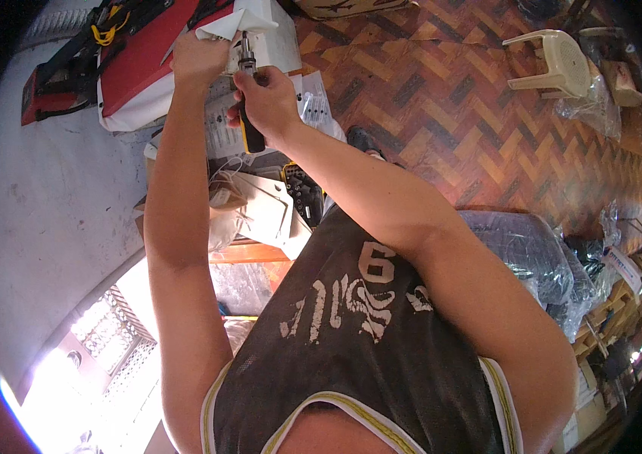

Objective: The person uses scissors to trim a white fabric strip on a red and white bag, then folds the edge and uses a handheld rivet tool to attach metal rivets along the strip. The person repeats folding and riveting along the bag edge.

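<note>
My right hand (pixel 272 102) is wrapped round a black and yellow screwdriver (pixel 251 136), its metal shaft pointing away from me. The shaft tip reaches close to a white folded flap (pixel 234 24) on a white boxy thing (pixel 279 41). Just left of the tip, my left hand (pixel 200 59) is closed against the edge of that flap. Its fingers curl out of sight, so what they grip is hidden. A red panel with a white border (pixel 135 64) lies to the left of that hand. Printed paper sheets (pixel 222 129) lie beneath my hands.
An open black and yellow case of bits (pixel 302 195) sits below my right forearm, beside beige plates (pixel 264 208). Black tools and a yellow strap (pixel 107 34) lie far left. A cream plastic stool (pixel 551 64) and plastic-wrapped items (pixel 521 246) stand on the patterned floor at right.
</note>
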`<control>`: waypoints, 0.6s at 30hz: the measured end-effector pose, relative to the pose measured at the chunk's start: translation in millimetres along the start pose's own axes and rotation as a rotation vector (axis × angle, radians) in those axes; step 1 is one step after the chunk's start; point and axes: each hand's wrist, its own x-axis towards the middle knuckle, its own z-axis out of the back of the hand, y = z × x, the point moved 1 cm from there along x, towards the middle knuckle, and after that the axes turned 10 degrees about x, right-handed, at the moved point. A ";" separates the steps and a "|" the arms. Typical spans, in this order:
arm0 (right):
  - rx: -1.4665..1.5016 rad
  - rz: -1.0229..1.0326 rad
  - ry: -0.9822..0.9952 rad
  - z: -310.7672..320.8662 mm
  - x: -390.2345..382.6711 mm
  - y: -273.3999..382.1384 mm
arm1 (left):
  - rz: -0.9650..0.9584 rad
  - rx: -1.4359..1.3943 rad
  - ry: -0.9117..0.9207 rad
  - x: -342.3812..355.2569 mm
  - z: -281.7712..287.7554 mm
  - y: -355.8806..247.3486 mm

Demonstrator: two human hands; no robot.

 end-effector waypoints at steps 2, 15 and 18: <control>0.014 -0.005 -0.001 1.1 2.8 -1.4 | 0.111 -0.067 0.022 -0.7 6.0 -8.3; -0.153 -0.018 -0.010 1.4 -2.7 8.7 | 0.242 -0.200 0.031 -11.2 26.9 -24.3; -0.263 0.025 -0.011 4.6 -4.2 11.9 | 0.137 -0.086 -0.047 -13.8 26.0 -25.0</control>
